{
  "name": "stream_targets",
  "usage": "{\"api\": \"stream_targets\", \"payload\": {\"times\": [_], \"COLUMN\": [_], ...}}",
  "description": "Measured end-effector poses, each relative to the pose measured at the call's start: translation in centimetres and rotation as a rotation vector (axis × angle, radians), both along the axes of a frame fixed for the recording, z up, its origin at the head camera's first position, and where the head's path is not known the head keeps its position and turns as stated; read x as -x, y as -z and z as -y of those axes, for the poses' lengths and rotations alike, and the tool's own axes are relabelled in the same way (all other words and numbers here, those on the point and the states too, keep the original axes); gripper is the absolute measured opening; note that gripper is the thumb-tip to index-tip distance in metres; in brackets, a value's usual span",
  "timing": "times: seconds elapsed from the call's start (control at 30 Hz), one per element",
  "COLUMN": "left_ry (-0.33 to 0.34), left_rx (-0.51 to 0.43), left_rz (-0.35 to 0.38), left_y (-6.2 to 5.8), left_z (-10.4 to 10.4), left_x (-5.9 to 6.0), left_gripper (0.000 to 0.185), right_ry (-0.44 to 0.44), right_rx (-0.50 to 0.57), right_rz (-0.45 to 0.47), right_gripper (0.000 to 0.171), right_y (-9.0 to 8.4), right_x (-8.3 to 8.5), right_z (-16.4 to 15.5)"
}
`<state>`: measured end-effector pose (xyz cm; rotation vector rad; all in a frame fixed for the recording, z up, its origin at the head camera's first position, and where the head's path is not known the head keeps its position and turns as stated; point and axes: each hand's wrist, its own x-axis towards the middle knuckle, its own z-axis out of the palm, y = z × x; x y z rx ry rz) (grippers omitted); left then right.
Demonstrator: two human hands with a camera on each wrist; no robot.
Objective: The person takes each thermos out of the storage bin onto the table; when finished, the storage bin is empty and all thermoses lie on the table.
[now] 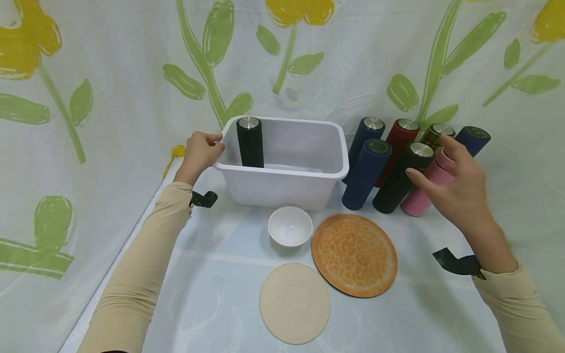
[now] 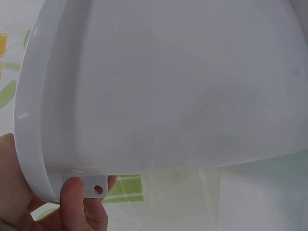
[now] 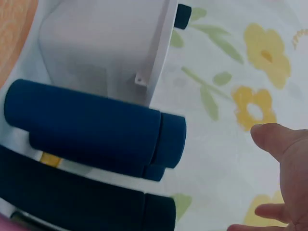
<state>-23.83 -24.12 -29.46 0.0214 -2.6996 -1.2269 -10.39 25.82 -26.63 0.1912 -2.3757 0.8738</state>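
On the near tabletop, a cream round mat, an orange patterned mat, a small white bowl. Farther back, left hand curled over the white bin rim, steadying it; one black flask upright inside at its left end. To the right, right hand spread, fingers relaxed, holding nothing, reaching at the cluster of standing flasks, nearest the pink flask and dark green flask. Probably mid-loading: next, closing round one flask and lifting it clear of its neighbours. Behind, a draped white cloth printed with yellow flowers.
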Motion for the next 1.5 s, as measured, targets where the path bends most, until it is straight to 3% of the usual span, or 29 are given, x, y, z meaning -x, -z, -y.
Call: {"api": "stream_targets", "payload": {"times": [0.3,0.93,1.5], "left_ry": [-0.010,0.000,-0.008], "left_rx": [0.003,0.000,0.024], "left_rz": [-0.007,-0.007,-0.021], "left_y": [0.1,0.0,0.1], "left_z": [0.1,0.0,-0.2], "left_x": [0.1,0.0,0.1], "left_gripper": [0.041,0.041,0.041], "right_ry": [-0.102,-0.290,-0.417], "right_rx": [-0.043,-0.083,-0.006], "right_rz": [-0.079,-0.064,-0.015], "right_gripper": [0.086,0.085,0.079], "right_y": [-0.6,0.2,0.3], "right_x": [0.3,2.6,5.4], "right_z": [2.0,7.1,11.6]}}
